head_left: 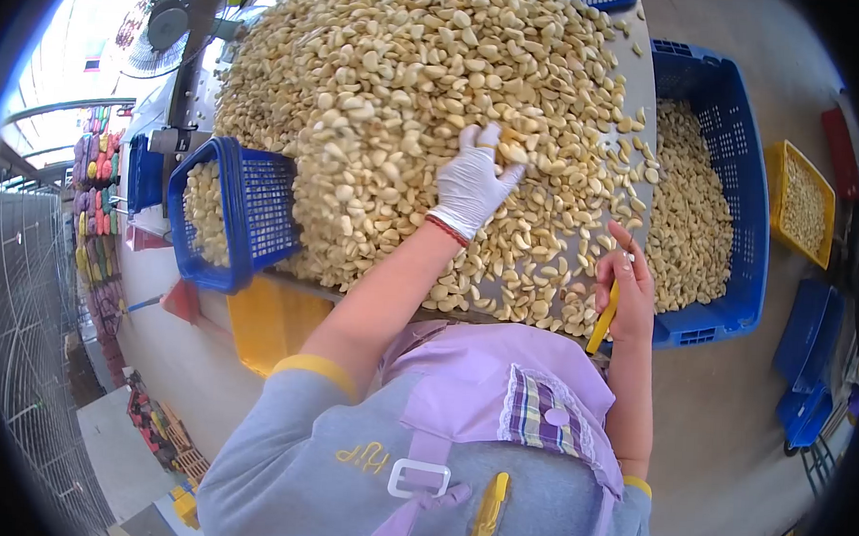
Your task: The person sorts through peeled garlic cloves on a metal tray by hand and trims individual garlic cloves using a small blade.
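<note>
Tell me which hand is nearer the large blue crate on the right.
Right. The right hand is just left of the crate; the gloved left hand is farther left, at the kernel heap.

- Pale, curved, loose kernels (378, 132), some yellower, are heaped deep across the grey surface (639, 81), thinning into a scattered layer toward its right edge.
- A slim yellow tool (604, 319) slants in the right hand (628, 286), its upper end hidden by the fingers.
</note>
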A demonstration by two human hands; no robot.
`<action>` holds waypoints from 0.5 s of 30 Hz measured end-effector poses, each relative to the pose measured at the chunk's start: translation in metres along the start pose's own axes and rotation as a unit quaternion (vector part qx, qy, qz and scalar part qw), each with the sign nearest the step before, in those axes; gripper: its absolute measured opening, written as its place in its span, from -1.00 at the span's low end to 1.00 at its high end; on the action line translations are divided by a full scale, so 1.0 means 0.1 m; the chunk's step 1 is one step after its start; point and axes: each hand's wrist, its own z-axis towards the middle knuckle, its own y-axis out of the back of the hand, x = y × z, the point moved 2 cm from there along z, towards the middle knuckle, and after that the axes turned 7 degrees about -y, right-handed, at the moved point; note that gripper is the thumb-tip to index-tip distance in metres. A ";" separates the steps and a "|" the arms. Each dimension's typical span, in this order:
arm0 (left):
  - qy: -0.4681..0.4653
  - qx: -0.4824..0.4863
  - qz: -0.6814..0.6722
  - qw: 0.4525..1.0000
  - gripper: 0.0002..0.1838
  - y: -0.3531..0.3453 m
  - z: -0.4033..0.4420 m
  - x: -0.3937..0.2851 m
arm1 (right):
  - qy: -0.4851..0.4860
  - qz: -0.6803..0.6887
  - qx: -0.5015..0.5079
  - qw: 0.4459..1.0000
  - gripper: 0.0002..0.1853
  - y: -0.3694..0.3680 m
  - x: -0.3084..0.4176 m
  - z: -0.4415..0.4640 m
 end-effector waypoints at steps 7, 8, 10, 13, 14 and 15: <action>-0.037 0.072 -0.101 0.992 -0.34 -0.20 -0.10 -0.47 | 0.002 0.096 0.002 0.995 -0.52 -0.02 0.01 -0.01; -0.089 0.052 -0.112 0.988 -0.32 -0.27 -0.13 -0.49 | -0.010 0.131 0.021 0.991 -0.46 0.03 0.02 -0.02; -0.127 0.049 -0.153 0.979 -0.37 -0.33 -0.12 -0.47 | -0.005 0.180 -0.018 0.984 -0.38 0.12 0.12 -0.07; -0.102 -0.052 -0.292 0.949 -0.67 0.10 0.07 -0.27 | 0.020 0.262 -0.022 0.965 -0.33 0.21 0.25 -0.19; -0.028 -0.057 -0.299 0.952 -0.69 0.25 0.10 -0.19 | 0.013 0.263 -0.011 0.965 -0.32 0.27 0.23 -0.20; 0.048 -0.061 -0.300 0.951 -0.71 0.36 0.09 -0.10 | 0.005 0.264 0.002 0.964 -0.31 0.32 0.16 -0.20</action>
